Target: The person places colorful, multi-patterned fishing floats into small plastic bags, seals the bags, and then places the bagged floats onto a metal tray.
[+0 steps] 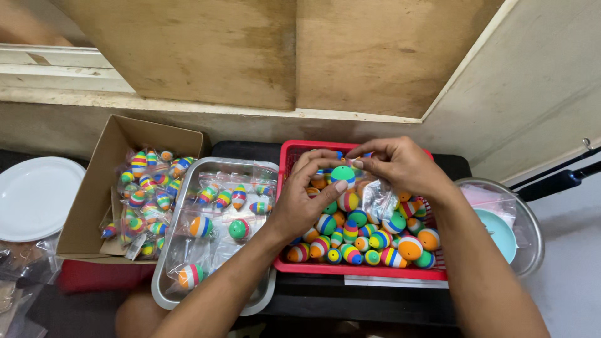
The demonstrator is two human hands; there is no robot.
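Striped egg-shaped float (342, 174), green with a pale blue band and a yellow tip, sits pinched between both hands above the far-left corner of the red basket (360, 271). Left hand (307, 203) curls around it from below, thumb pressed to its underside, fingers arched over. Right hand (400, 164) nips its top with thumb and forefinger. Beneath lie many similar rainbow-banded floats (350, 241). Beside the basket's left edge stands a metal tray (164, 294) with bagged floats, then a cardboard box (94, 200).
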